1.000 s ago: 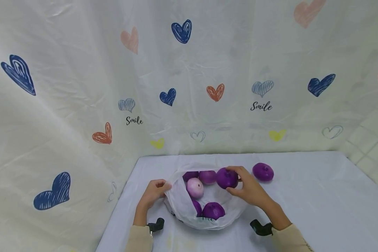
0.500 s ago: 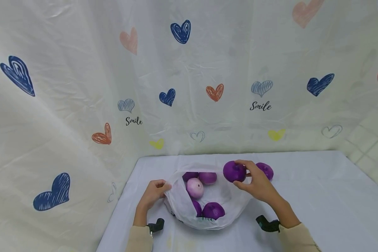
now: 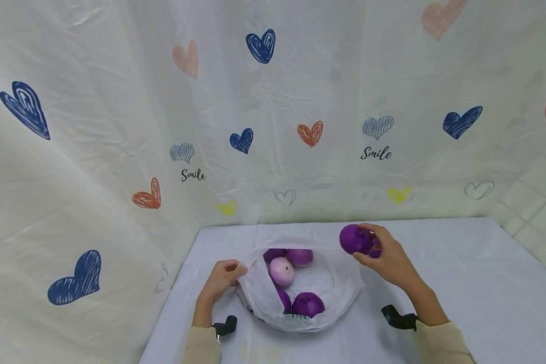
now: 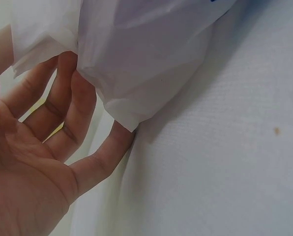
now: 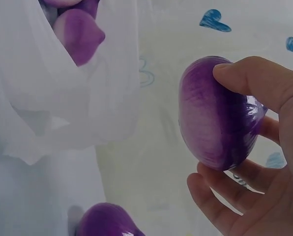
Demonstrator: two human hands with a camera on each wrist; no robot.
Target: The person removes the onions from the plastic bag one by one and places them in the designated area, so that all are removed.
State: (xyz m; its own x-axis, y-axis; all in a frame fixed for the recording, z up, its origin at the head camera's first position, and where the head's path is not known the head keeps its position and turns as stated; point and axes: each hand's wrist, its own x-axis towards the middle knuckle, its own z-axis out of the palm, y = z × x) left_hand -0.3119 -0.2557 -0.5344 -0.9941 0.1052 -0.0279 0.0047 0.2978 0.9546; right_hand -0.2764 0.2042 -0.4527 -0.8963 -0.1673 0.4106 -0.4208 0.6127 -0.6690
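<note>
Worktop (image 3: 459,288): it lies under our bag (image 3: 346,298), with a heart-print curtain (image 3: 273,96) behind.
Left hand (image 3: 224,278): we pinch the bag's left edge.
Right hand (image 3: 388,257): we grip an onion (image 3: 354,238), right of the bag.
Change: it has moved off the bag's mouth; we now hold it outside.

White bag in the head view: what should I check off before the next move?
1. Held onion secure: ok, pinched by the right hand, thumb opposite fingers.
2. White bag steadied: ok, the left hand pinches its rim.
3. Bag mouth open: ok, a pale onion and darker ones show inside.
4. Held onion clear of the bag: ok, a gap shows in the right wrist view.
5. Head-view sight of the loose onion: not ok, the right hand and held onion mostly cover it.
6. Onion count in bag: cannot tell, folds may hide some.
</note>
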